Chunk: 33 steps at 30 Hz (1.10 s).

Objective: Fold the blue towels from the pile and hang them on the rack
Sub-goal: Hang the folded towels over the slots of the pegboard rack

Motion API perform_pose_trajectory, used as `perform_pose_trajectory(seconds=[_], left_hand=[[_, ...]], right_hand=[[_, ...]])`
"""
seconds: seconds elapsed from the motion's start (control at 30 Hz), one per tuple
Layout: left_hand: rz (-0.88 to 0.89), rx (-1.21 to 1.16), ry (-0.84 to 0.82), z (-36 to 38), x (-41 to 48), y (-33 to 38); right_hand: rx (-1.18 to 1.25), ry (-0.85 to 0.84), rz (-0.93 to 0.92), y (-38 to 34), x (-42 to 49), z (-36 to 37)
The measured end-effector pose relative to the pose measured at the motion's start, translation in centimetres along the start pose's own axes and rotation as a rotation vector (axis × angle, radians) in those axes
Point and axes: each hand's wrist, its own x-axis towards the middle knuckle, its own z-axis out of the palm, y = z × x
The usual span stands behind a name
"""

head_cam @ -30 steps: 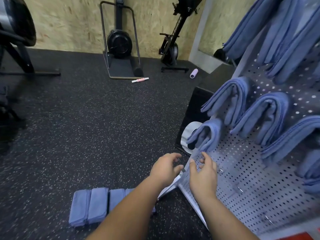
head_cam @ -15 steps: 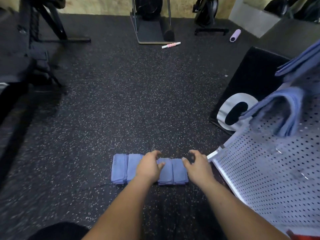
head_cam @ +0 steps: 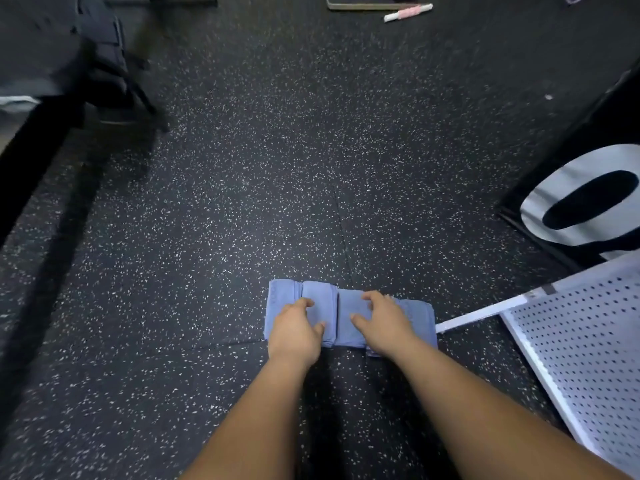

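**Where the towels [head_cam: 349, 306] lie, two hands rest**

As they sit folded side by side on the speckled floor [head_cam: 242, 202], the blue towels have a white rack [head_cam: 581, 341] with holes just to their right. Its bar nearly touches them. A black box [head_cam: 588, 161] with a white ring stands behind the rack. A pink stick [head_cam: 408, 12] lies far off.

The left hand [head_cam: 296, 329] rests on the left towels and the right hand [head_cam: 384, 322] on the right ones. Fingers are bent and thumbs stick out. I cannot tell if either grip holds cloth.
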Motion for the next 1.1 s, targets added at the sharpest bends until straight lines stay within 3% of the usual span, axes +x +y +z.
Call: perform_pose_trajectory(seconds=[0.2,0.37,0.57,0.77,0.93,1.1], left_hand=[[-0.102,0.012,0.011,0.4,2.8,-2.7],[-0.087,0.054,-0.002,1.8,3.8,-3.8],[-0.102,0.101,-0.02,3.0,4.2,-4.2],[-0.117,0.109,-0.023,3.6,4.2,-3.7],[-0.175,0.082,0.005,3.4,4.0,-2.7],[-0.182,0.089,0.017,3.2,3.5,-1.8]], right_hand=[[-0.141,-0.064,-0.102,-2.2,4.5,3.4],[-0.288,-0.11,-0.196,-3.2,8.0,4.8],[-0.313,-0.17,-0.209,-3.3,10.6,6.0],[-0.335,-0.121,-0.192,-3.1,10.8,6.4],[-0.255,-0.112,-0.151,-2.0,9.6,5.4],[0.044,-0.116,-0.07,-0.3,7.1,4.8]])
